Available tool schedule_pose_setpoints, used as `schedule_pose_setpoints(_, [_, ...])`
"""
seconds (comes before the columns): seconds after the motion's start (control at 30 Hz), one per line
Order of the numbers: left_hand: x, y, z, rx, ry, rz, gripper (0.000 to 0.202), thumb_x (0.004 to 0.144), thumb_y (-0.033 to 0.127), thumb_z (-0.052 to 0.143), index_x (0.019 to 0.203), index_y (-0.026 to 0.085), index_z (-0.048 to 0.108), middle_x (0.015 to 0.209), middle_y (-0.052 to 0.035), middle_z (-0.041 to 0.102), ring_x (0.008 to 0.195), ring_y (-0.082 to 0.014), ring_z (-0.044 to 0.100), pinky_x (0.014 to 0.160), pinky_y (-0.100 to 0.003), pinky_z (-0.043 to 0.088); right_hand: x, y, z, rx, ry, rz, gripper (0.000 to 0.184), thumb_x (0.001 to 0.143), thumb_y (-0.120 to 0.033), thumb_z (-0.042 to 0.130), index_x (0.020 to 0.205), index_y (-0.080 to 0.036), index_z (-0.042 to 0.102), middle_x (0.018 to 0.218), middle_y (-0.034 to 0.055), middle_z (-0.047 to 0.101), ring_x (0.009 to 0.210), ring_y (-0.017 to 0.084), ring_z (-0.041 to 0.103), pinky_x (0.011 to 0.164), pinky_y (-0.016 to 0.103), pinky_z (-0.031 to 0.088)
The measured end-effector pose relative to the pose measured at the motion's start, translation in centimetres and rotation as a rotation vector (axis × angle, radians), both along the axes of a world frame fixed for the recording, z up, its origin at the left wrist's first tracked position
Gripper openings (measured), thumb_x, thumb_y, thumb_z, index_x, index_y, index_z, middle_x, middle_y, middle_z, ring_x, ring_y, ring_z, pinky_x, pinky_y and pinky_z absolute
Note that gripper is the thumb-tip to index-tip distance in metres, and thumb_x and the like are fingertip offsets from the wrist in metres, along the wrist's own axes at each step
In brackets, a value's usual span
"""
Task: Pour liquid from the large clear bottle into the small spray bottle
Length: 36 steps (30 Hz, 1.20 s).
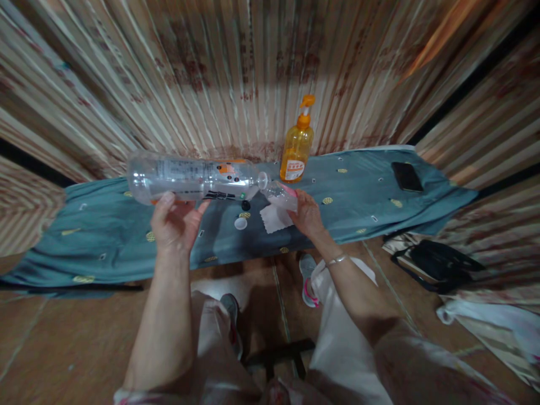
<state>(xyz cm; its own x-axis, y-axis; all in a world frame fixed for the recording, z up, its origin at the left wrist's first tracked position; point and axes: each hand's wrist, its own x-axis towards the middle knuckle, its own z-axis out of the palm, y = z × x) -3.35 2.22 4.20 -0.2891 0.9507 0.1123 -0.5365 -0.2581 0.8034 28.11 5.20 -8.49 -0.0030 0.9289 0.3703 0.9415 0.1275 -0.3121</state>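
Observation:
My left hand (175, 222) grips a large clear plastic bottle (189, 179) lying on its side, its open neck pointing right. The neck meets a small clear bottle with a pink part (279, 195), which my right hand (307, 214) holds tilted toward it. Both are above a blue-grey cloth (105, 236) spread on a low surface. Below the bottles on the cloth lie a white cap (240, 223), a small dark cap (245, 205) and a white tissue (274, 218).
An orange pump bottle (297, 147) stands on the cloth at the back by the striped curtain. A black phone (406, 176) lies at the cloth's right end. A black bag (439, 261) and a white bag (485, 318) sit on the floor at right.

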Motion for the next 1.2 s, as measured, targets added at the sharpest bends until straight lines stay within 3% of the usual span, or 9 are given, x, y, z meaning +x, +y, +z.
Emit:
schedule_pose_setpoints(0.43, [-0.05,0.02,-0.17,0.000,-0.014,0.010,0.022,0.072,0.033,0.080,0.083,0.027,0.062,0.095,-0.0033,0.081,0.115,-0.0305,0.077,0.101,-0.049,0.067,0.09,-0.04,-0.02,0.011,0.026,0.021,0.067,0.094,-0.019,0.070,0.157,-0.008,0.050,0.153,0.0286,0.065,0.143,0.039,0.062,0.117,0.056,0.056])
schedule_pose_setpoints(0.63, [-0.10,-0.04,-0.18,0.011,-0.020,0.009,0.017,0.074,0.032,0.078,0.087,0.027,0.068,0.094,-0.0021,0.082,0.104,-0.0260,0.077,0.094,-0.044,0.068,0.08,-0.01,-0.06,0.011,0.030,0.021,0.065,0.096,-0.021,0.068,0.157,-0.008,0.051,0.152,0.0287,0.066,0.142,0.039,0.063,0.117,0.057,0.056])
schedule_pose_setpoints(1.03, [-0.09,-0.09,-0.13,-0.003,0.001,0.010,0.025,0.071,0.036,0.083,0.083,0.028,0.062,0.098,-0.0034,0.082,0.118,-0.0315,0.076,0.102,-0.049,0.067,-0.12,-0.14,0.29,-0.036,0.004,-0.001,0.070,0.094,-0.017,0.074,0.159,-0.005,0.050,0.155,0.0291,0.064,0.145,0.039,0.060,0.119,0.053,0.053])
schedule_pose_setpoints(1.2, [-0.08,-0.02,-0.20,-0.012,-0.012,0.026,0.022,0.072,0.034,0.081,0.083,0.028,0.063,0.096,-0.0026,0.081,0.113,-0.0290,0.076,0.101,-0.047,0.067,-0.06,-0.10,0.14,-0.039,-0.007,-0.003,0.070,0.096,-0.019,0.074,0.160,-0.006,0.049,0.157,0.0298,0.062,0.147,0.039,0.059,0.119,0.053,0.053])
